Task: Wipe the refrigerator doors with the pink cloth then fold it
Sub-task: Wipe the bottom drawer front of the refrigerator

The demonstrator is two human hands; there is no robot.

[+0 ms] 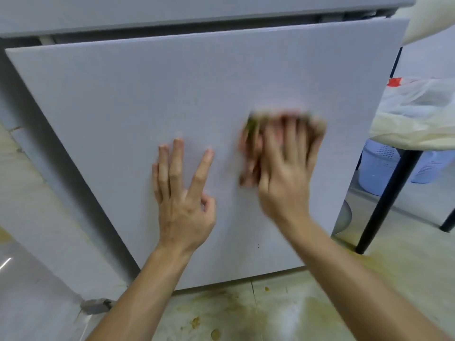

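Note:
The grey lower refrigerator door (123, 107) fills most of the view, and a second door (172, 11) runs above it. My right hand (288, 173) presses the pink cloth (251, 148) flat against the lower door, right of its middle, with fingers spread; hand and cloth are motion-blurred. The cloth looks pinkish with a greenish patch at its upper left. My left hand (182, 188) rests on the door just left of the cloth, fingers straight and thumb tucked, holding nothing.
A black table leg (389, 198) stands right of the refrigerator, with a light blue basket (384, 168) behind it and a plastic bag (418, 107) above. The floor (246, 311) below the door is stained yellowish. A small grey fitting (96, 306) sits at the refrigerator's lower left corner.

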